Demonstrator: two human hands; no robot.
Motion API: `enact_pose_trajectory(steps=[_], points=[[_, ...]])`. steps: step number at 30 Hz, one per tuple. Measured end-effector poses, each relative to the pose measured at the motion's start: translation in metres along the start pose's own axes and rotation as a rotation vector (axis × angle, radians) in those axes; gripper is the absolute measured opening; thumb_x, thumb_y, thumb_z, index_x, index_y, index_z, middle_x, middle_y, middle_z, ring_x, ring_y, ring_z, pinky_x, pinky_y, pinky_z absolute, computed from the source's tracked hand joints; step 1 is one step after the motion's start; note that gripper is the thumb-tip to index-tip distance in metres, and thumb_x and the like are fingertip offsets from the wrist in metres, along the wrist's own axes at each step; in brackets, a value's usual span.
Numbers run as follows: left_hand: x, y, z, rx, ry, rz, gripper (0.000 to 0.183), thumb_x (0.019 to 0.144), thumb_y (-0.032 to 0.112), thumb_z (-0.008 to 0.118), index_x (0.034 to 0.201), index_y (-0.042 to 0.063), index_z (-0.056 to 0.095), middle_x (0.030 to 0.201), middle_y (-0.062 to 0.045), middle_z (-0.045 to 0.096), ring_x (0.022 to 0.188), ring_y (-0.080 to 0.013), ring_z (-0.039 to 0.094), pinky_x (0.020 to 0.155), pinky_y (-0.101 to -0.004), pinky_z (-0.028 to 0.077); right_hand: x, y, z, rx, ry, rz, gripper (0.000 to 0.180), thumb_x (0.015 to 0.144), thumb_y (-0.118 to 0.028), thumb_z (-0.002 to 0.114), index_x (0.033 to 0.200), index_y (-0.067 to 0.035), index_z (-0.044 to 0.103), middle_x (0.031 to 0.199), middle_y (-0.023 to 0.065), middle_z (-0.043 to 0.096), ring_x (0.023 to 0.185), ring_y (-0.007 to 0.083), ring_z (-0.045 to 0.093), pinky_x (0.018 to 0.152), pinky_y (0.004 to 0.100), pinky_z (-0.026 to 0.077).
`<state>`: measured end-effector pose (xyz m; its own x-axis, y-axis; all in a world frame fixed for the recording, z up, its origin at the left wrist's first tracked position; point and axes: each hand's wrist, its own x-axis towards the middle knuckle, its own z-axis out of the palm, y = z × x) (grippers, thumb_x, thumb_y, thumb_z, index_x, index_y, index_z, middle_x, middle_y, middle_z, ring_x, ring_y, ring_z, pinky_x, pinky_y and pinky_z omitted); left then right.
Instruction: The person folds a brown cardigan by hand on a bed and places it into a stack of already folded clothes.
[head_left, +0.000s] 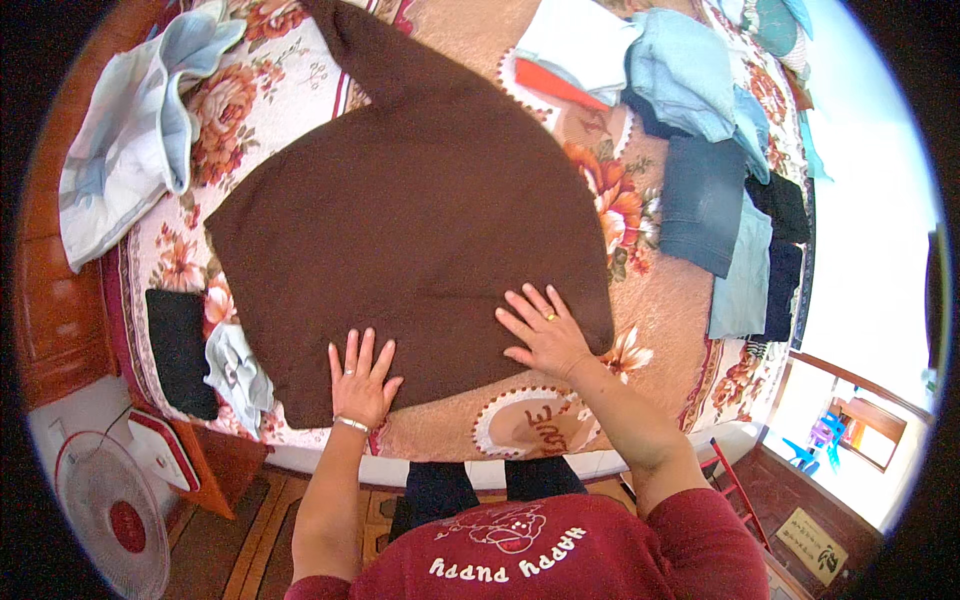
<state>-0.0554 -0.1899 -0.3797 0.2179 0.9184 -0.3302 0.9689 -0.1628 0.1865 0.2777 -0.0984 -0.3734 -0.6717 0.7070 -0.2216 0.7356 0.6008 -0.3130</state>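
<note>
A large dark brown cloth garment (420, 225) lies spread nearly flat on a bed with a floral cover (660, 330). One narrow part of it, like a sleeve, runs off past the top of the view. My left hand (361, 386) rests palm down near its lower left edge, fingers apart, with a ring and a bracelet on. Flat on the lower right part lies my right hand (546, 337), its fingers spread and a gold ring on one. Neither hand grips the fabric.
Folded jeans (701, 202), light blue denim (679, 71) and a white garment (577, 37) lie to the right. A pale blue and white cloth (135, 142), a black folded cloth (178, 352) and a crumpled light cloth (238, 371) lie left. A fan (112, 517) stands lower left.
</note>
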Motion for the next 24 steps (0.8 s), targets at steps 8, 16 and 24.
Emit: enact_pose_trajectory(steps=[8, 16, 24], points=[[0.014, 0.012, -0.026, -0.052, 0.197, 0.044, 0.063, 0.077, 0.040, 0.067, 0.134, 0.020, 0.050, 0.148, -0.015, 0.031, 0.139, -0.0381, 0.022, 0.110, -0.0630, 0.012, -0.014, 0.020, -0.008, -0.001, 0.035, -0.007, 0.060, 0.083, -0.048, 0.060, 0.136, -0.024, 0.045, 0.143, 0.0097, 0.039, 0.134, 0.0320, 0.032, 0.112, 0.0528, 0.020], [0.050, 0.004, 0.010, 0.009, 0.205, -0.122, 0.055, 0.081, 0.037, 0.061, 0.133, 0.023, 0.050, 0.147, -0.011, 0.033, 0.139, -0.0368, 0.021, 0.110, -0.0629, 0.012, 0.018, 0.017, -0.036, 0.040, 0.127, -0.009, 0.053, 0.081, -0.041, 0.065, 0.125, -0.014, 0.053, 0.133, 0.0105, 0.047, 0.127, 0.0297, 0.040, 0.109, 0.0518, 0.025], [0.049, -0.006, 0.024, -0.077, 0.272, -0.061, 0.057, 0.077, 0.036, 0.063, 0.131, 0.021, 0.051, 0.145, -0.013, 0.035, 0.138, -0.0396, 0.022, 0.108, -0.0663, 0.014, 0.250, 0.072, -0.094, 0.203, 0.752, 0.301, 0.037, 0.084, -0.017, 0.064, 0.114, 0.001, 0.053, 0.119, 0.0221, 0.052, 0.112, 0.0379, 0.049, 0.097, 0.0450, 0.039]])
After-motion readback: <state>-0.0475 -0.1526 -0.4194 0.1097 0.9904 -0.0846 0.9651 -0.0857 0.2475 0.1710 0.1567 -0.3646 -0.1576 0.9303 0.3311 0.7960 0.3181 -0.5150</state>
